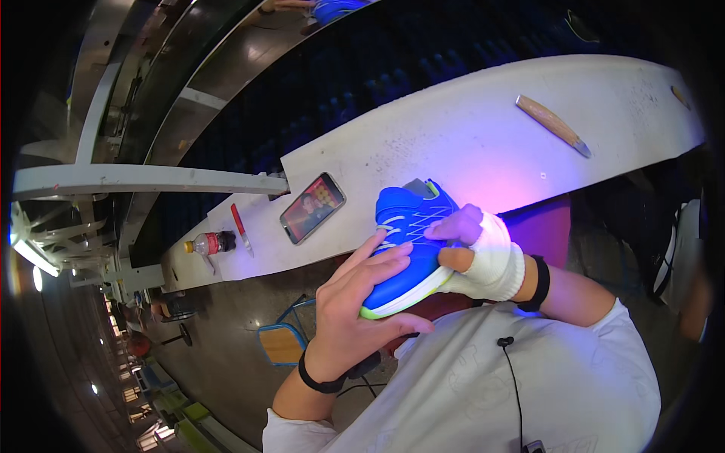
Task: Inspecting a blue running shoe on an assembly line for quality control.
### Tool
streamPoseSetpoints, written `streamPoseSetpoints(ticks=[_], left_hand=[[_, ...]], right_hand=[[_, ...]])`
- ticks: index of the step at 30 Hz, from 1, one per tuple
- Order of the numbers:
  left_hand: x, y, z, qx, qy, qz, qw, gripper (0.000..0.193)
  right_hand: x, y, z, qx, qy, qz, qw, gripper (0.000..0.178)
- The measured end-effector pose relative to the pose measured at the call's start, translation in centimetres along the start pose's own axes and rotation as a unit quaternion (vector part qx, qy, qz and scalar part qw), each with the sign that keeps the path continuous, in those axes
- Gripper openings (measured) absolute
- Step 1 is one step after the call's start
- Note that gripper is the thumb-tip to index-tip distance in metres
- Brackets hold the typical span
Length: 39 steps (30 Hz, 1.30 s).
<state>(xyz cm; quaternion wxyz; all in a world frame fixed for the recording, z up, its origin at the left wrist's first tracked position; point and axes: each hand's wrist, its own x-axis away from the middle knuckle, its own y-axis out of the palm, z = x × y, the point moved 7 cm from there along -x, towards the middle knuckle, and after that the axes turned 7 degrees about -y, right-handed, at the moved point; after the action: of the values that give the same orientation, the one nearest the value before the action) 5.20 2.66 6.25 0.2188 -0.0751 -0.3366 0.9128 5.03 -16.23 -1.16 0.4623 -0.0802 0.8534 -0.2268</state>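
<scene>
A blue sneaker (410,262) with pale laces, a white midsole and a lime-green sole edge is held above my lap, beside the bench's near edge. Its toe points toward me and to the left. My left hand (355,298) grips the toe end, fingers over the upper and thumb low by the sole. On the shoe's right side, my right hand (477,253), in a white fingerless glove, holds the sneaker with its bare fingers on the upper near the laces. Part of the sole is hidden behind my hands.
On the long pale bench (453,128) lie a phone (313,209) with a lit screen, a wooden-handled tool (553,125) and a red-handled tool (242,228). A bottle (211,242) stands near its left end. A metal beam (151,180) crosses at left. Below is a stool (282,345).
</scene>
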Motion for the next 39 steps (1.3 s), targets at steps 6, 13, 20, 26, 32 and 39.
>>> streamPoseSetpoints(ticks=[6,13,20,26,32,39], left_hand=[[0.5,0.2,-0.8,0.047,0.014,0.042,0.998,0.067],[1.8,-0.2,-3.0,0.104,-0.020,0.054,0.993,0.052],[2.8,-1.1,-6.7,0.154,-0.018,0.031,0.987,0.044],[2.9,-1.6,-8.3,0.195,-0.117,-0.026,0.973,0.083],[2.3,0.5,-8.0,-0.123,-0.252,-0.129,0.951,0.126],[1.6,1.6,-7.3,-0.203,-0.237,-0.049,0.949,0.115]], right_hand=[[-0.8,0.3,-0.1,-0.021,-0.003,-0.012,1.000,0.039],[-1.3,1.1,-0.1,0.010,0.008,-0.061,0.998,0.038],[0.1,3.0,2.4,-0.019,0.035,-0.051,0.998,0.060],[0.9,4.8,2.4,-0.013,0.009,-0.059,0.998,0.057],[1.2,5.4,1.5,0.029,-0.034,-0.053,0.998,0.034],[2.4,6.2,1.4,0.049,-0.028,-0.045,0.997,0.042]])
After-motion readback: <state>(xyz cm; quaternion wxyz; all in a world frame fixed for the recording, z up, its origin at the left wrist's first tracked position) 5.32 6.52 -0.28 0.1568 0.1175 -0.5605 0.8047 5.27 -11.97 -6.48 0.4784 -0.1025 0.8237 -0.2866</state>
